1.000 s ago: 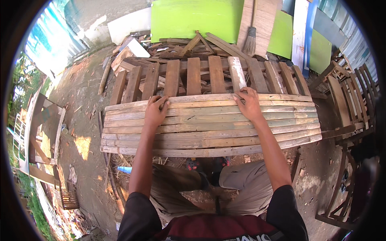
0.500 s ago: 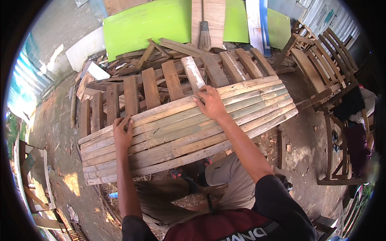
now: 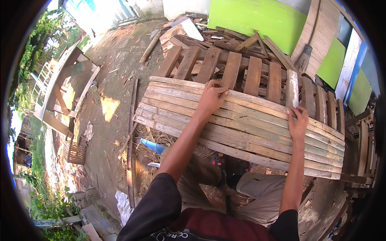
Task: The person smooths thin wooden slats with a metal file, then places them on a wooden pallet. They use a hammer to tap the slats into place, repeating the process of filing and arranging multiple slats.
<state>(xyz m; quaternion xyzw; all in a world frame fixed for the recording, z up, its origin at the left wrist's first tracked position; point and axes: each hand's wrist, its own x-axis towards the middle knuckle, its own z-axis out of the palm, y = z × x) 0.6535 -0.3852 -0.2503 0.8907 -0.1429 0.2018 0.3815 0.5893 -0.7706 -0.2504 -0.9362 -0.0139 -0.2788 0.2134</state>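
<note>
The bamboo strips [image 3: 245, 120] lie along the near side of the slatted frame [image 3: 253, 76], the left hand [image 3: 211, 98] and right hand [image 3: 297, 122] touching them with bent fingers, grip unclear, even pressure best keeping them aligned.

Looking down on long pale bamboo slats [image 3: 255, 125] laid side by side; left grip [image 3: 212, 98] and right grip [image 3: 298, 121] both on the far edge, well apart. Just beyond, a row of spaced brown wooden boards [image 3: 231, 70]; farther back, a broom [image 3: 304, 59] propped against a plywood sheet [image 3: 324, 32] between green panels [image 3: 257, 24].
</note>
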